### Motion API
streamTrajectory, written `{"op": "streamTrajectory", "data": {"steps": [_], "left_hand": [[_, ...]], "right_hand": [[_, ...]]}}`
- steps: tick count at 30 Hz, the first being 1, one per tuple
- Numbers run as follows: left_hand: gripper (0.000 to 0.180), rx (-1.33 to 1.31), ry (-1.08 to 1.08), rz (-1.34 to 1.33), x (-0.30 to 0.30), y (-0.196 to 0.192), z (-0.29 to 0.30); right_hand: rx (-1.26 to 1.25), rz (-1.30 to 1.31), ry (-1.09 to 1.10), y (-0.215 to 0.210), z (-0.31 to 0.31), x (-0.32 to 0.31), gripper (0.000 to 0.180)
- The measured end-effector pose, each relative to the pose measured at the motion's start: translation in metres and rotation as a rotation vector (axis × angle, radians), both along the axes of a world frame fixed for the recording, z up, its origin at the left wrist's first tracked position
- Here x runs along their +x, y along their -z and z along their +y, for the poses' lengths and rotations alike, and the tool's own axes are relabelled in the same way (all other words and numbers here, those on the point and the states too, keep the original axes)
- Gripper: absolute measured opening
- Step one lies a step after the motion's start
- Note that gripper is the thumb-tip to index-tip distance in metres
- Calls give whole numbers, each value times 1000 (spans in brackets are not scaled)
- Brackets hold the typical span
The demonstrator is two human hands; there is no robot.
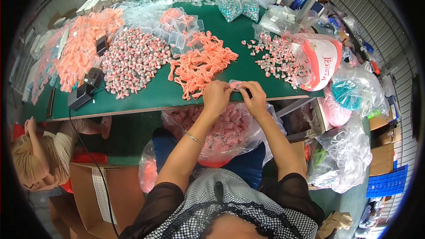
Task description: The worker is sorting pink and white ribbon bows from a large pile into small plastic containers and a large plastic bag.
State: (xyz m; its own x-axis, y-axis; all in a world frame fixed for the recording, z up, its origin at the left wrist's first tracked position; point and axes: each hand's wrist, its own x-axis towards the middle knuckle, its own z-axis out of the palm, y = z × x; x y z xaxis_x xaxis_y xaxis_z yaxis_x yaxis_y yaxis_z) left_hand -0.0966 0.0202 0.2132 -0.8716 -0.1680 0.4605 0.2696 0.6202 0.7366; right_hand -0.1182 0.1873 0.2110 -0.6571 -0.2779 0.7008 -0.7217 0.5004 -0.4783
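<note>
Pinching small clear bag (237, 85) between both hands at table (155, 95) near edge; left hand (215, 97) fingers curled at 9 o'clock, right hand (256, 98) at 3; cords (199, 64) at 11.

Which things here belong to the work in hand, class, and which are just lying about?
In use: left hand, right hand, small clear bag, orange cords, bag of packed pieces.
Lying about: black device, cardboard box, blue crate.
</note>
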Motion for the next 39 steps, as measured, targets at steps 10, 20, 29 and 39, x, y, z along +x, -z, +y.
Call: {"op": "streamTrajectory", "data": {"steps": [10, 20, 29, 39], "left_hand": [[14, 38, -79, -63, 3, -3, 8], [14, -118, 40, 5, 6, 3, -1], [25, -289, 266, 160, -5, -9, -11], [15, -134, 395, 212, -7, 11, -20]], "right_hand": [[-28, 39, 15, 4, -1, 0, 16], [22, 107, -6, 6, 5, -3, 18], [87, 24, -81, -6, 3, 0, 27], [64, -91, -103, -7, 0, 1, 23]]}}
